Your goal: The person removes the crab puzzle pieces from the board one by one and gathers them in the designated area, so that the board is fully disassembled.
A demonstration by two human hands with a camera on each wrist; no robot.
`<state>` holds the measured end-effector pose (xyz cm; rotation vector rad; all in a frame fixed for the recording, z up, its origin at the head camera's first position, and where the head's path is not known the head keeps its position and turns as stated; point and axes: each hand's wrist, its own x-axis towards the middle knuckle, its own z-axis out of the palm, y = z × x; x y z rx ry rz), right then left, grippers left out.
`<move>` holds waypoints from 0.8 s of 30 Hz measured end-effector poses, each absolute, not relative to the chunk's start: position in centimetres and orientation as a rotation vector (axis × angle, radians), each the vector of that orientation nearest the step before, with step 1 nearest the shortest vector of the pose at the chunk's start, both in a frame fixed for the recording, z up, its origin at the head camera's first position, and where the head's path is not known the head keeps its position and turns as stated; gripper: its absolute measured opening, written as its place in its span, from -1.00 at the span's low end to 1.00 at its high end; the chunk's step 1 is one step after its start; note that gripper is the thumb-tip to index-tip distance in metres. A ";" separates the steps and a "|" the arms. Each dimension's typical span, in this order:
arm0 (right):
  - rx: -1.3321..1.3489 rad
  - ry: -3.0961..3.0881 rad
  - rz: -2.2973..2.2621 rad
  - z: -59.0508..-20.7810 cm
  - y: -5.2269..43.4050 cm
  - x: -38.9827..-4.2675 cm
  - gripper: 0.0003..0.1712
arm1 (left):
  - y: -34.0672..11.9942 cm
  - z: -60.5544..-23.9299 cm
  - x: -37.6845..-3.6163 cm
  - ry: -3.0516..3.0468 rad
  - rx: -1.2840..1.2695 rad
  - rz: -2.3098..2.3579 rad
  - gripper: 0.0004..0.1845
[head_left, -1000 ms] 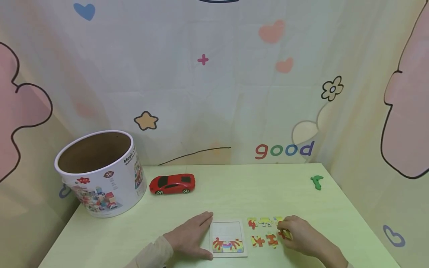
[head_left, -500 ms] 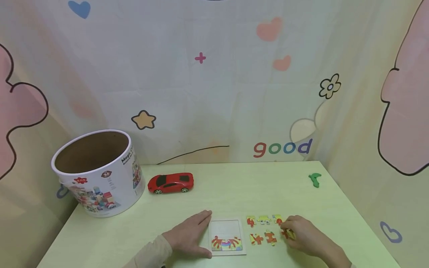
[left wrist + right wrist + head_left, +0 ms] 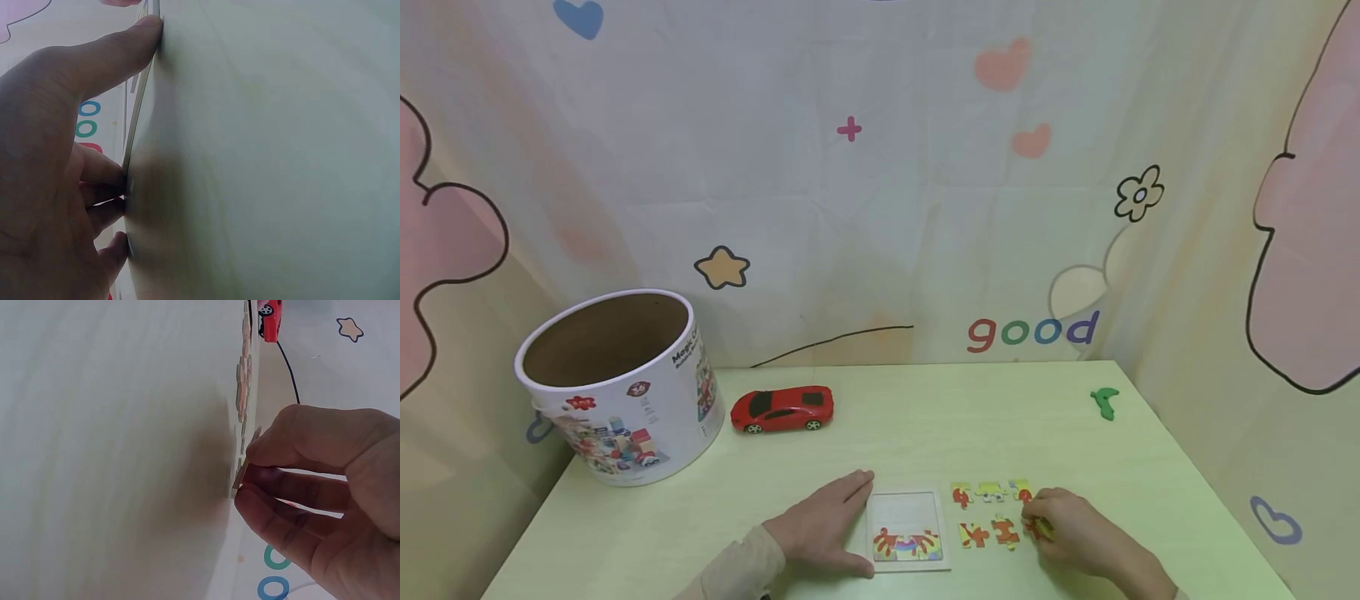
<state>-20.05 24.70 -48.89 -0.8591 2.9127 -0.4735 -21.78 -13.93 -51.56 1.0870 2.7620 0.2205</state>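
Observation:
A pale wooden puzzle tray lies near the table's front edge, with a row of colourful pieces fitted along its near side. My left hand rests flat on the table against the tray's left edge, fingers straight. To the right of the tray lie several loose red-and-yellow puzzle pieces. At the right end of that group my right hand pinches one puzzle piece between thumb and fingers. That piece is tilted, with one edge lifted off the table.
A red toy car stands mid-table, and a large round cardboard tub lies tilted at the back left. A small green toy sits at the far right. Patterned curtain walls close off three sides of the table.
The right hand stays on the same piece at the right of the loose group, shifting only slightly. The left hand and the tray have not moved.

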 end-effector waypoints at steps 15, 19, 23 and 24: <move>-0.893 2.867 -0.456 -48.7 24.7 -20.6 -0.76 | -13.8 -51.3 -21.7 2.773 1.080 0.237 0.19; -0.890 2.830 -0.494 -48.9 24.8 -20.7 -0.77 | -13.8 -51.5 -21.7 2.766 1.067 0.239 0.20; -0.921 2.826 -0.526 -48.8 24.8 -20.7 -0.74 | -13.9 -51.6 -21.7 2.772 1.076 0.225 0.19; -0.932 2.832 -0.528 -48.6 24.8 -20.8 -0.74 | -13.9 -51.6 -21.7 2.775 1.079 0.225 0.19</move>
